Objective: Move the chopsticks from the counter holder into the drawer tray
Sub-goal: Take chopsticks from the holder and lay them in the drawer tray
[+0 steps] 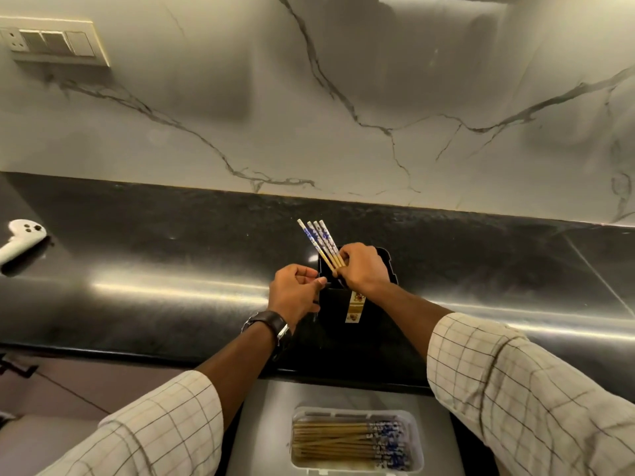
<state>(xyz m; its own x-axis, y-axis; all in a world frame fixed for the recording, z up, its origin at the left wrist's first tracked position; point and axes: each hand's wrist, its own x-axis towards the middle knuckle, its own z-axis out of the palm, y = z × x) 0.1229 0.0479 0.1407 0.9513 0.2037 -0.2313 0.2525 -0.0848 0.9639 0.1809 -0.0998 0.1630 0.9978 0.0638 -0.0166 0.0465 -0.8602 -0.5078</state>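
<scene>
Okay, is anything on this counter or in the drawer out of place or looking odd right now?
One thing stands out: a white game controller lies on the black counter at the far left, apart from the kitchen items. Otherwise all looks orderly: the right hand grips four chopsticks over the black holder, and the tray holds neat rows.

Cream checked shirt sleeves (515,379) (thin dark grid lines), rolled to forearms, dark-strapped wristwatch (271,322) on left wrist

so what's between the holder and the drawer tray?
Head view: only the bare black counter edge and the grey drawer floor lie between holder and tray; no loose chopsticks there.
</scene>
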